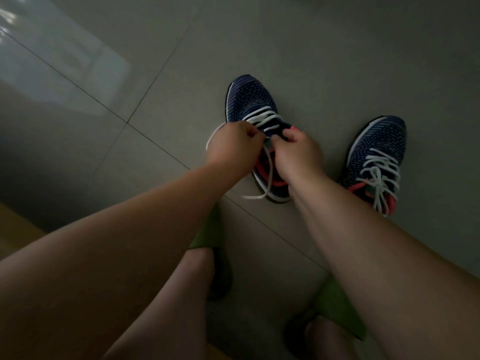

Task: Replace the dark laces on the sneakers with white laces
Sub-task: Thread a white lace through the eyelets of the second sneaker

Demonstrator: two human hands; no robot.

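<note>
1. Left sneaker (255,110) sits on the tiled floor (324,61), mid-frame, toe pointing far. Right sneaker (376,162) is well apart to its right, white laces (380,175) through all visible eyelets and tied in a bow.
2. Left hand (235,149): grip pinched on the white lace (265,118) at the left sneaker's upper eyelets, fingers curled round the strand.
3. Right hand (298,154): fingers curled at the tongue area, fingertips meeting the left hand's; looks clamped on the other lace strand, but the strand itself is hidden under the fingers.
4. Handling, as a judgement: lace is light, limp and low-friction, and won't hold shape. Best held near the stiff tip for threading, or close to the eyelet for tensioning. The knit upper is soft, so it will flex when pulled; the sneaker is light and may slide on the smooth tile unless braced.
5. Loose lace ends (267,178) trail over the collar to the near side.
6. Hard to read: the scene is dim, and the hands cover the top eyelets and tongue, so I can't tell whether lacing is complete there. No dark laces visible anywhere in frame.
</note>
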